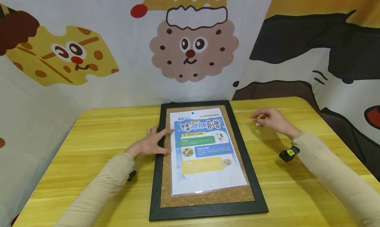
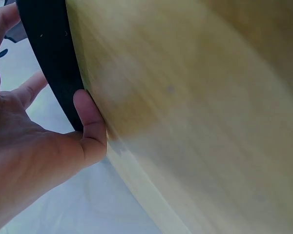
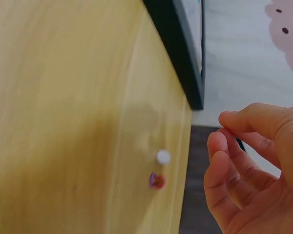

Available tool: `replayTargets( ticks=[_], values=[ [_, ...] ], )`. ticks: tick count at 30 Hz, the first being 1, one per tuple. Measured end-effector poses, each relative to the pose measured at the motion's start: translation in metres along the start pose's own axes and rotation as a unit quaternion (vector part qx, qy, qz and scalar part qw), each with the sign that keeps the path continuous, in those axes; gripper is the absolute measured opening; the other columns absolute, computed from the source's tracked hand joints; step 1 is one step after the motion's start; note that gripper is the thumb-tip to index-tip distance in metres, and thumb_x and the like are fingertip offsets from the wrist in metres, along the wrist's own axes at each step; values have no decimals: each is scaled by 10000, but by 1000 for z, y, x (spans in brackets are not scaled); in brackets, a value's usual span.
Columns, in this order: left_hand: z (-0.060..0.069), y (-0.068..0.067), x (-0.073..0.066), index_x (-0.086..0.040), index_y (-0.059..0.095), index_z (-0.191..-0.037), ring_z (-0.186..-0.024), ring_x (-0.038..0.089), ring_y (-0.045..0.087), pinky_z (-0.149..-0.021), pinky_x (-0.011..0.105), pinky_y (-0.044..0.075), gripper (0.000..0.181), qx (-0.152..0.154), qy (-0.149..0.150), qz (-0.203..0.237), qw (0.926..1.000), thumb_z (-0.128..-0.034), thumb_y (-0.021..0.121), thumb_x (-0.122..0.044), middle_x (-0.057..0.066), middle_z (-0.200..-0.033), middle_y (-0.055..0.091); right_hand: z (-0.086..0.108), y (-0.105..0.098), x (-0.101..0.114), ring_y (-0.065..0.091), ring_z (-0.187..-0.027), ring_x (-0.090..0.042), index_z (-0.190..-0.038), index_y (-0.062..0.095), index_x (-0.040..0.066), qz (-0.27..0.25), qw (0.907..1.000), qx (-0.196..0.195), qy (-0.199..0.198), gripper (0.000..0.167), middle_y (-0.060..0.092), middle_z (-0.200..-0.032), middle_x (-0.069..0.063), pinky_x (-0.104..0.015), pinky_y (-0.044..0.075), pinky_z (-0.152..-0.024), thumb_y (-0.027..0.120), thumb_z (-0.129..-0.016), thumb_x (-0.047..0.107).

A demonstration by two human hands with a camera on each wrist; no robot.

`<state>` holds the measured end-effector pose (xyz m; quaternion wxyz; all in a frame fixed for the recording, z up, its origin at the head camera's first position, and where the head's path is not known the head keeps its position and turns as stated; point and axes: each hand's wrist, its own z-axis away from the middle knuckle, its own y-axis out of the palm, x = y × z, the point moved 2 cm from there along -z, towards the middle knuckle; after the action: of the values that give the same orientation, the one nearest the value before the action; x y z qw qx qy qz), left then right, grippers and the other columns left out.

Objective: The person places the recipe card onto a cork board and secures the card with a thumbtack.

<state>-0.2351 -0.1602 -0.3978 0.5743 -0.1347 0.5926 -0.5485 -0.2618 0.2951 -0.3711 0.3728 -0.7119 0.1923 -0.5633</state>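
My right hand (image 1: 272,122) has fingertips drawn together, on what I can't tell; the diet-recipe poster (image 1: 205,151) lies left, lengthwise near-to-far, touching my spread left hand (image 1: 152,142).

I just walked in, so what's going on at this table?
Someone has a framed cork board lying on the table with a printed sheet on it. Their left hand rests across the board's left side, fingertips at the sheet's edge. Their right hand is beyond the board's right side, fingers bent; whether it holds anything isn't clear. Near it lie a white pin and apparently a reddish one.
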Motion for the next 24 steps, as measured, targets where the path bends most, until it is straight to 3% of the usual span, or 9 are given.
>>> replayTargets(
  ticks=[8,13,18,24],
  values=[
    [2,1,-2,-188,332,-1505,-1363,533,50,-964,734,231,807,-35,26,42,10000,-835,729,-399,378,-1510,30,9,-5,-19,631,-768,-260,-1088,695,-38,285,9992,-162,229,196,657,-1072,-211,-256,467,-604,615,-937,58],
    [2,2,-2,-181,335,-1504,-1365,535,40,-964,738,225,807,-52,63,75,9999,-833,730,-395,380,-1508,32,13,-5,-30,622,-722,-247,-1062,691,-59,342,9990,-206,199,172,673,-1015,-216,-245,458,-568,611,-930,16],
    [2,2,-2,-175,332,-1504,-1365,534,33,-965,738,222,804,-58,81,105,9999,-837,730,-385,380,-1508,30,15,-4,-41,600,-774,-221,-1047,701,-35,459,9983,-212,298,165,684,-1018,-196,-242,450,-578,589,-927,-27],
    [2,2,-1,-177,329,-1505,-1366,532,33,-968,735,220,804,-80,98,82,9999,-839,729,-383,379,-1508,32,15,-2,-50,618,-821,-200,-1083,683,-46,169,9989,-65,426,193,678,-1034,-203,-242,461,-592,573,-925,-45]
  ],
)
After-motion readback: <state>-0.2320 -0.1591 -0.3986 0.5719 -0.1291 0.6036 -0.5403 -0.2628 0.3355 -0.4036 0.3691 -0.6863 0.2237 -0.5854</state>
